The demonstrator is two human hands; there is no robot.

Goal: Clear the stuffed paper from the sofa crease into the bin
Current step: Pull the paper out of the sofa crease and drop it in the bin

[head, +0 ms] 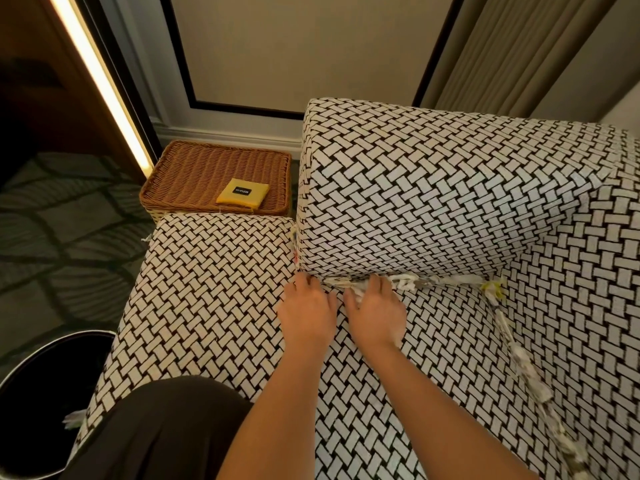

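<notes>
The bin (pixel 52 393) stands off the sofa's (pixel 207 289) left edge. The left hand (pixel 306 315) rests flat, fingers spread and holding nothing; the right hand (pixel 375 311) seems to pinch the paper (pixel 433 283), crumpled, printed strips along the seat's back crease. Next: tug it free.

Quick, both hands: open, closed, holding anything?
Left hand: open, flat by the crease, holding nothing.
Right hand: fingers on the stuffed paper; grip cannot be told.

Basket-weave sofa seat (pixel 214 289), with crumpled paper (pixel 433 283) wedged along far crease, both hands resting palm-down beside it; more paper (pixel 526 368) down right crease.
</notes>
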